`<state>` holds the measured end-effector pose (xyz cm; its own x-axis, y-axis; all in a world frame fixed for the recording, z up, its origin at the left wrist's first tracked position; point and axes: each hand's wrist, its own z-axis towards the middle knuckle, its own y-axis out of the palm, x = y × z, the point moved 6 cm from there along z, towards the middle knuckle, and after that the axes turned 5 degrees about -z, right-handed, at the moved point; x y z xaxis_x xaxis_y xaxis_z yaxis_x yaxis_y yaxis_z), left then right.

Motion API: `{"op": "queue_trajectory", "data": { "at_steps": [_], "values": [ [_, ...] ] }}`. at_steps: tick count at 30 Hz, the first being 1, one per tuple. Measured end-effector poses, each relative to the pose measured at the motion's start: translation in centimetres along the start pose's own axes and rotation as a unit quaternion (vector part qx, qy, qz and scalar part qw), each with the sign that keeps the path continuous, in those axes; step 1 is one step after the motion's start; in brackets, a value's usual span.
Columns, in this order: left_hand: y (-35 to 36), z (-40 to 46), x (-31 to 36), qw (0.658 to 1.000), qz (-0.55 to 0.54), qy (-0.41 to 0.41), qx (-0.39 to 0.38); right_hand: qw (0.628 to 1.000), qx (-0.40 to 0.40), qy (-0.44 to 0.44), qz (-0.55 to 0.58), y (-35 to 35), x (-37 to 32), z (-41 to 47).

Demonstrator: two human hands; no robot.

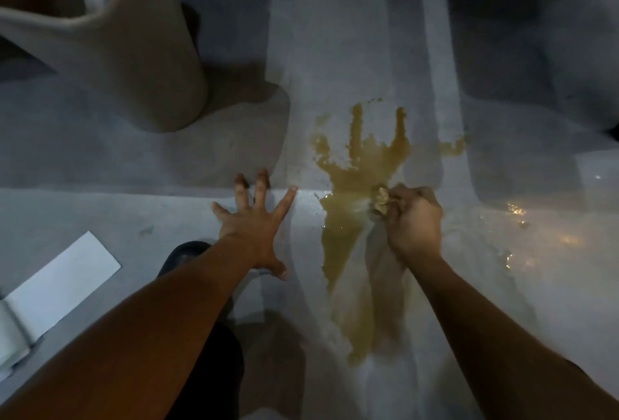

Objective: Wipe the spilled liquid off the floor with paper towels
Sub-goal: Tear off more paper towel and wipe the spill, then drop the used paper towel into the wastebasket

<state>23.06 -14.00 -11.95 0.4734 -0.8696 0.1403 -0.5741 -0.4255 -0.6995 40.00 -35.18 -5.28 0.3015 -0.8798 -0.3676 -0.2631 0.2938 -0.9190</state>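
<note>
Head view: right hand (412,218) grips a soaked paper towel wad (382,200) mid-puddle, left hand (254,228) splayed flat on the floor (100,212), most of the brown spill (355,178) left.

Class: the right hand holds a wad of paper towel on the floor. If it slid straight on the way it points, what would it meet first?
The right hand with its soaked paper towel points away from the person, so it would probably meet the brown spilled liquid at once.
</note>
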Motion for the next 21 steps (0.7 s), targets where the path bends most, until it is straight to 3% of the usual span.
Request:
{"op": "queue_trajectory", "data": {
  "at_steps": [5,10,15,17,21],
  "values": [
    [-2.7,-0.9,-1.0,0.992,-0.119,0.001,0.045,0.992,0.039,-0.031,0.112,-2.2,-6.0,1.3],
    [-7.2,-3.7,-9.4,0.921,-0.271,-0.042,0.278,0.969,0.057,-0.100,0.217,-5.2,-17.7,3.1],
    [-7.9,-6.7,-16.1,0.876,-0.349,-0.033,0.332,0.916,0.125,-0.245,0.292,-10.7,-32.5,3.4],
    [-6.5,-8.1,-18.2,0.860,-0.368,-0.057,0.349,0.906,0.149,-0.278,0.283,-11.0,-37.6,4.4],
    [-3.9,-10.7,-22.4,0.847,-0.362,-0.095,0.377,0.931,0.122,-0.296,0.176,-8.1,-42.7,5.8]
  ]
}}
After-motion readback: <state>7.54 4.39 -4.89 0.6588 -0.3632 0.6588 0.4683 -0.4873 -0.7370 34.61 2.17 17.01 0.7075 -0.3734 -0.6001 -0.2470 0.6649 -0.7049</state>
